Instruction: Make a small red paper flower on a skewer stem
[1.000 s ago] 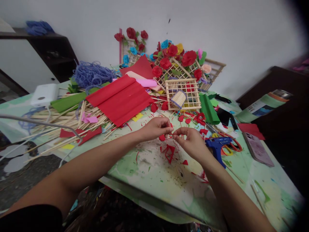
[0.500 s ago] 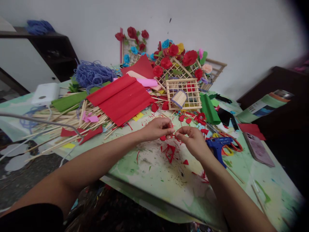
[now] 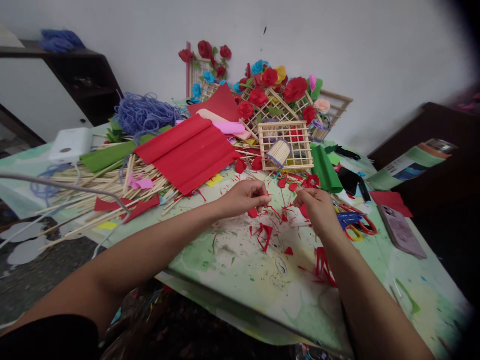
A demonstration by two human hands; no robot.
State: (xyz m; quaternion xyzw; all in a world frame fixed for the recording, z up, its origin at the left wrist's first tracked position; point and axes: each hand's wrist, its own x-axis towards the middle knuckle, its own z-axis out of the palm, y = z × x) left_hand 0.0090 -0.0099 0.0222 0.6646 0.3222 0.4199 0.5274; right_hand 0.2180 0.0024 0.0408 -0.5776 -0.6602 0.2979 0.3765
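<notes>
My left hand is over the middle of the table with thumb and fingers pinched; anything between the tips is too small to make out. To its right, a gap away, my right hand is also pinched, and what it holds, if anything, is unclear. Red paper scraps and thin red strips lie on the table below and between them. Red petal-shaped pieces lie just beyond. A blue glue gun is partly hidden behind my right hand, beside orange-handled scissors.
Red crepe paper lies over many thin sticks at left, near blue string. A stick lattice stands before paper flowers. A phone and a bottle are at right. A grey cable crosses the left side.
My right hand has moved right, away from my left hand, and now covers part of the glue gun. My left hand has hardly moved. More red scraps show beside my right forearm.
</notes>
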